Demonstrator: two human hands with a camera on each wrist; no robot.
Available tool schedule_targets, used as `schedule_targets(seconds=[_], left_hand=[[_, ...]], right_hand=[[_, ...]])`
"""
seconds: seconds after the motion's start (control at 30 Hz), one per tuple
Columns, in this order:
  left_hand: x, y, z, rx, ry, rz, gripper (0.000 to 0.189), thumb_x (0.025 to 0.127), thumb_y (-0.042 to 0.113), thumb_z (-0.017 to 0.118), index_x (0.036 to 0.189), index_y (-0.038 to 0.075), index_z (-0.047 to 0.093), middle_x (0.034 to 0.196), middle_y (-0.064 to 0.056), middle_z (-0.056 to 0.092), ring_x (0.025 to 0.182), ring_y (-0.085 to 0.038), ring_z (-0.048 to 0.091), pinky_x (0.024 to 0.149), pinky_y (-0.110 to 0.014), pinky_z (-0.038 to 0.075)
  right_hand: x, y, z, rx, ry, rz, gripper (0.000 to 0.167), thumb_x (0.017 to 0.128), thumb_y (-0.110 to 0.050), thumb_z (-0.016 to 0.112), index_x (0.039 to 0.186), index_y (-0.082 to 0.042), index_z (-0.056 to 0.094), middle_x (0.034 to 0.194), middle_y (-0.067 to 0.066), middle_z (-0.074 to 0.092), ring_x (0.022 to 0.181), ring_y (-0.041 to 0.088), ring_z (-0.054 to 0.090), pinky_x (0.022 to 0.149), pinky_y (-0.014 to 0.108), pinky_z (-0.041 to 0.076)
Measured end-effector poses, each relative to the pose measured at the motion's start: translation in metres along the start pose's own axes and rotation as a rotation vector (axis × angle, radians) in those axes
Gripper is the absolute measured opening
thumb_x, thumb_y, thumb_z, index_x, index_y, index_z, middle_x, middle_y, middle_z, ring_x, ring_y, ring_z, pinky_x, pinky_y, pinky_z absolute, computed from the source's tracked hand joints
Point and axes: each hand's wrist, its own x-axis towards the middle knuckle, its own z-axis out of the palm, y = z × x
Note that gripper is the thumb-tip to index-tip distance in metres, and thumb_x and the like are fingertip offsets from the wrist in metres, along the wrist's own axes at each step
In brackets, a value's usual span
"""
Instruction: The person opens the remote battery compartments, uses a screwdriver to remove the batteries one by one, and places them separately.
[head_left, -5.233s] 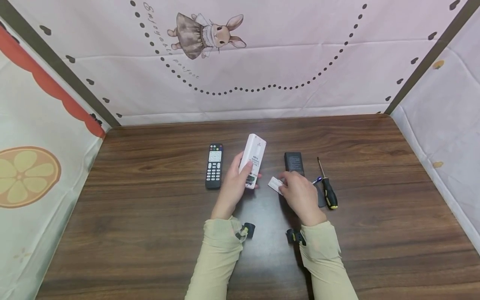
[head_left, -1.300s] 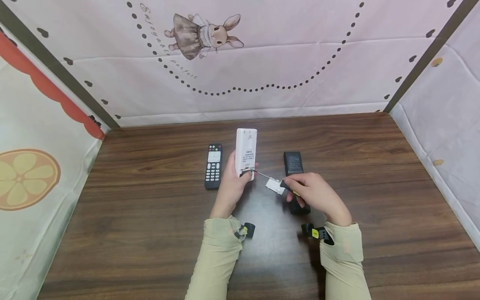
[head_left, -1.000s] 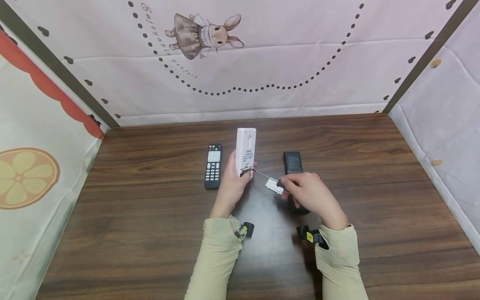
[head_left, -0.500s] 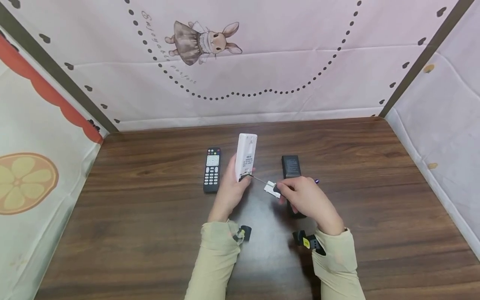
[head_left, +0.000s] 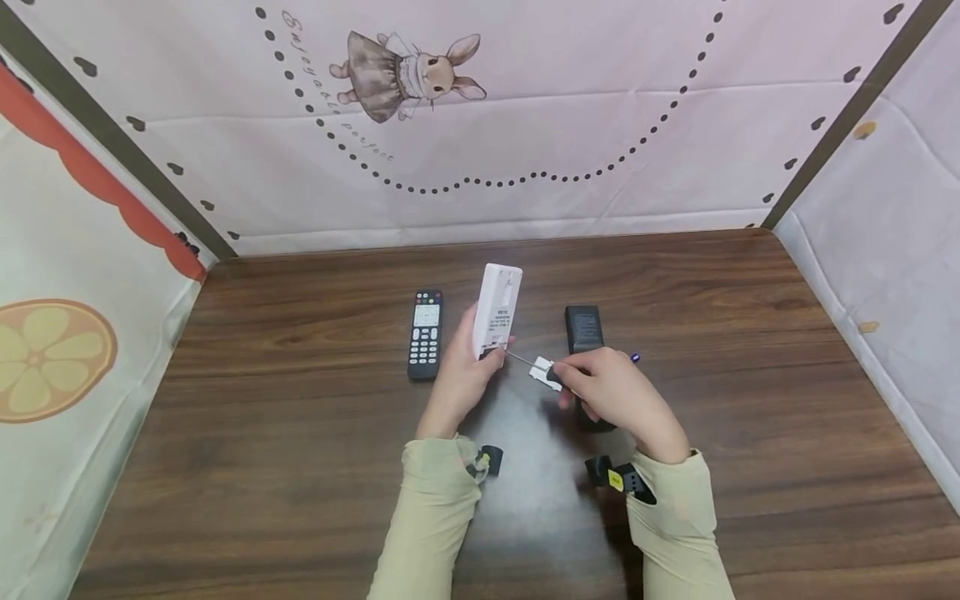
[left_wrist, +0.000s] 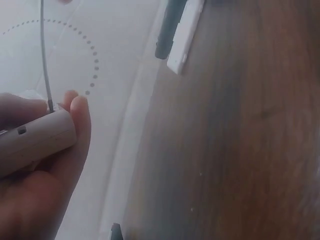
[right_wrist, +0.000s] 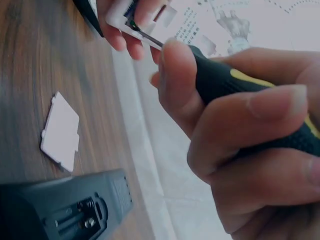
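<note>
My left hand (head_left: 459,379) grips a white remote control (head_left: 498,308), back side up and raised off the table, with its battery compartment uncovered at the near end. The thumb lies at that compartment. In my right hand (head_left: 615,392) is a screwdriver, whose black-and-yellow handle (right_wrist: 215,77) shows clearly in the right wrist view. Its thin shaft reaches left, the tip in the compartment beside the left thumb. A white battery cover (head_left: 543,375) lies on the table under the shaft. Partly hidden by the right hand, a black remote (head_left: 584,327) lies face down, its battery compartment (right_wrist: 75,220) uncovered.
Left of the left hand, another black remote (head_left: 425,337) lies with its buttons up. A small blue-and-white end of some object (head_left: 635,357) peeks out beyond the right hand. The wooden table (head_left: 300,433) meets fabric walls at the back and sides.
Since the oldest frame, my right hand has put down the white battery cover and picked up the screwdriver from the table's right. In the last second, the white remote has tilted slightly rightward.
</note>
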Motion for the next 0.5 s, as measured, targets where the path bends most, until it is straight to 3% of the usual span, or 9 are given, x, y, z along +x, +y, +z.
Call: schedule_targets(seconds=[0.33, 0.5], left_hand=[[0.002, -0.002, -0.004, -0.084, -0.034, -0.052, 0.070, 0.080, -0.011, 0.052, 0.139, 0.017, 0.026, 0.118, -0.019, 0.051, 0.101, -0.036, 0.055, 0.071, -0.032, 0.048], [0.006, -0.015, -0.007, -0.242, 0.000, -0.073, 0.065, 0.082, -0.009, 0.054, 0.136, 0.018, 0.030, 0.119, -0.018, 0.050, 0.102, -0.037, 0.054, 0.079, -0.044, 0.046]], right_hand=[[0.001, 0.007, -0.004, 0.127, -0.070, 0.007, 0.021, 0.092, -0.026, 0.048, 0.085, -0.016, 0.066, 0.062, 0.002, 0.059, 0.041, 0.015, 0.042, 0.039, 0.026, 0.031], [0.000, 0.008, -0.004, 0.125, -0.055, -0.024, 0.021, 0.092, -0.026, 0.047, 0.087, -0.017, 0.066, 0.065, 0.007, 0.060, 0.041, 0.014, 0.041, 0.038, 0.026, 0.030]])
